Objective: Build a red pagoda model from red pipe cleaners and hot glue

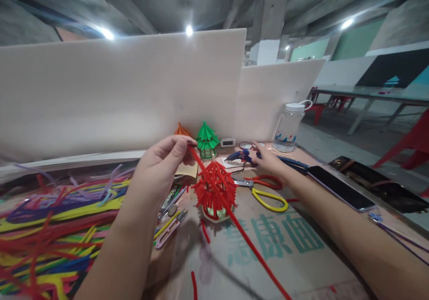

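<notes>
My left hand (pixel 174 157) pinches one end of a long red pipe cleaner (pixel 253 247) between thumb and fingers. The strand slants down to the right, passing in front of a red pipe-cleaner pavilion (pixel 214 186) on the cardboard. My right hand (pixel 266 159) reaches to the back of the table and has its fingers closed around a dark blue glue gun (pixel 238 155), whose nozzle points left. Scissors (pixel 270 199) with one red and one yellow handle lie between the pavilion and my right forearm. Short red pieces (pixel 205 231) lie near the pavilion's base.
Many coloured pipe cleaners (pixel 56 228) are heaped at left. Thread snips (pixel 171 229) lie beside other small tools. Behind stand a green pavilion (pixel 207 140), an orange one (pixel 182 129) and a white board (pixel 117 94). A bottle (pixel 288 128) and a phone (pixel 340 188) are at right.
</notes>
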A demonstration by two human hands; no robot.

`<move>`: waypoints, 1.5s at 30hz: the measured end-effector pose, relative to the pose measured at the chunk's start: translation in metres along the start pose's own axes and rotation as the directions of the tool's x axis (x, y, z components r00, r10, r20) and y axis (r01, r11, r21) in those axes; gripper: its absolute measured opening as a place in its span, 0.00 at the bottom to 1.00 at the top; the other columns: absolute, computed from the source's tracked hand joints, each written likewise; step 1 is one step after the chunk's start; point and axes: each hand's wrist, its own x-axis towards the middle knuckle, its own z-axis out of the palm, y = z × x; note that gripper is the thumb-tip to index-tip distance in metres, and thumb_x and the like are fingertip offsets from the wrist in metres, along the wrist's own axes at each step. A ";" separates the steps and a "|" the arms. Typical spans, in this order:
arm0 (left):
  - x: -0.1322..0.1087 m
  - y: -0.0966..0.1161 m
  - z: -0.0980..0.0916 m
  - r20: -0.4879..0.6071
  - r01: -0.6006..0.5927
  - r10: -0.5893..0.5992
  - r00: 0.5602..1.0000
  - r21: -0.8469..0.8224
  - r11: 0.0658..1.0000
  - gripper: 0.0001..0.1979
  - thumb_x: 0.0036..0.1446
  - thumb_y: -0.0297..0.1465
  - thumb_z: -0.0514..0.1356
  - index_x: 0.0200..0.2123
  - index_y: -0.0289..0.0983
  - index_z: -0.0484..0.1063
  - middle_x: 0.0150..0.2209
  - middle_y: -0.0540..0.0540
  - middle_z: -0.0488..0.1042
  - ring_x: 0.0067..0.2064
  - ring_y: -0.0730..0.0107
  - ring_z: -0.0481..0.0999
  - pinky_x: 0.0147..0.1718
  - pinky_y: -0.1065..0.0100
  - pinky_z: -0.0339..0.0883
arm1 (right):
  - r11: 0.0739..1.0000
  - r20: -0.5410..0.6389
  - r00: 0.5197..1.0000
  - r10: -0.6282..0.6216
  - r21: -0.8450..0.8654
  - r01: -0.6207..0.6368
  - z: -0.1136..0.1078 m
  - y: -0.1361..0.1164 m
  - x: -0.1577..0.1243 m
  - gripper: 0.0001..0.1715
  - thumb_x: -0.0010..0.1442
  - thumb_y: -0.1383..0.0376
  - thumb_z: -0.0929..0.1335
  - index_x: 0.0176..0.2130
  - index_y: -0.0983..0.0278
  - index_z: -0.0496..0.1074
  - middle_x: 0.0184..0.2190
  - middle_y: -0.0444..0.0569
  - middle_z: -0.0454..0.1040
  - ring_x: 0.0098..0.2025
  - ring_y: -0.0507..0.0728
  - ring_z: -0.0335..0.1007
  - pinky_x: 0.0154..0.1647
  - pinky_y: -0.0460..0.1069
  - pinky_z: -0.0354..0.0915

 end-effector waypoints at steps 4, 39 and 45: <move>-0.003 -0.006 -0.003 0.061 0.053 -0.057 0.997 0.070 0.996 0.15 0.52 0.45 0.70 0.34 0.39 0.80 0.25 0.50 0.77 0.27 0.75 0.75 0.26 0.77 0.68 | 0.998 -0.228 0.972 0.054 -0.027 -0.062 -0.030 -0.035 0.006 0.23 0.61 0.64 0.65 0.55 0.67 0.68 0.52 0.63 0.71 0.53 0.65 0.69 0.56 0.61 0.64; 0.010 -0.044 0.010 0.274 -0.223 0.040 0.961 0.682 0.696 0.10 0.63 0.36 0.59 0.38 0.38 0.79 0.38 0.45 0.80 0.40 0.64 0.76 0.40 0.66 0.67 | 0.977 0.432 0.876 -0.213 0.116 0.180 -0.056 -0.190 -0.040 0.17 0.66 0.64 0.64 0.25 0.63 0.63 0.19 0.39 0.64 0.22 0.48 0.55 0.25 0.45 0.49; 0.008 -0.048 0.014 0.127 -0.121 0.055 0.990 0.596 0.794 0.12 0.62 0.40 0.61 0.37 0.38 0.78 0.40 0.44 0.80 0.42 0.61 0.78 0.42 0.64 0.72 | 0.985 0.449 0.877 -0.170 0.085 0.147 -0.056 -0.190 -0.042 0.15 0.65 0.64 0.63 0.26 0.63 0.65 0.20 0.40 0.65 0.21 0.48 0.56 0.25 0.45 0.48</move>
